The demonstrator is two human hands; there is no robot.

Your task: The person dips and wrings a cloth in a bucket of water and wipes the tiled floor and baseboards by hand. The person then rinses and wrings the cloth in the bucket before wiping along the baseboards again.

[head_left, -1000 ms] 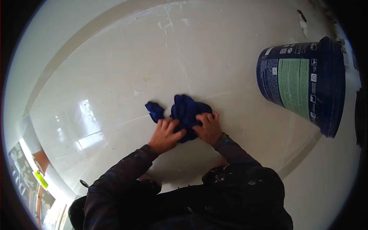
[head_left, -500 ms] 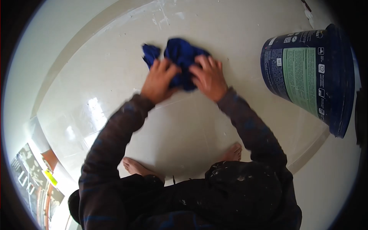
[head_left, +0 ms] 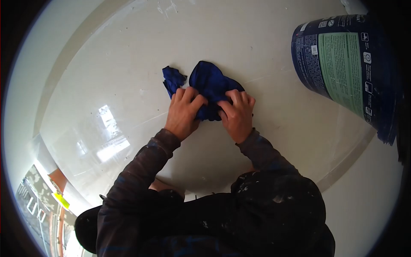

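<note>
Floor (head_left: 128, 77): left hand (head_left: 184, 113), right hand (head_left: 238, 116) drew blue cloth (head_left: 209, 81) nearer body (head_left: 209, 216).

Our left forearm (head_left: 139, 169) and right forearm (head_left: 270, 154) slant inward; our left hand (head_left: 183, 113) and right hand (head_left: 238, 118) sit near each other, backs up, fingers (head_left: 189, 93) curled.

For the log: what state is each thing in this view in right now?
Left hand: fingers bent, on the blue cloth.
Right hand: fingers bent, on the same cloth.
Blue cloth: crumpled, on the floor.
Bucket: opening not visible; upright or lying, cannot tell.
Floor: shiny, reflecting light, with pale marks.
Trousers: spotted with pale specks.
</note>
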